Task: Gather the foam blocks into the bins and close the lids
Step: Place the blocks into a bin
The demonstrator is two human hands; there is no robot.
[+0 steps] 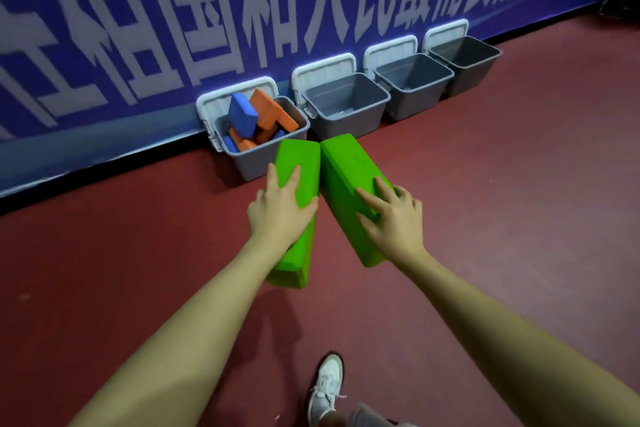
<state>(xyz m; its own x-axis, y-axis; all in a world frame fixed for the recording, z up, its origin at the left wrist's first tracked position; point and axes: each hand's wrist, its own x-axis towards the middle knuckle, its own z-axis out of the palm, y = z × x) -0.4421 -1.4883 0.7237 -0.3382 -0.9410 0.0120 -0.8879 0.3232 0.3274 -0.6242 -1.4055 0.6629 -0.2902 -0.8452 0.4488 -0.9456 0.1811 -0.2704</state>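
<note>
Red floor (519,184) along blue banner wall; four grey bins, lids propped open against wall for loading. Nearest bin (258,158) holds blue and orange blocks. Left hand (277,210) grip clasps green block (300,163); right hand (394,215) clasps second green block (341,166), ends aimed toward bins.

Left hand (278,206) and right hand (393,215) each grip a green foam block (300,163) (343,170) before four open grey bins (346,104).

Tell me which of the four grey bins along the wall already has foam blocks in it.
The leftmost bin, nearest the hands: it holds orange blocks and blue blocks. The other three bins show only bare grey insides.
</note>
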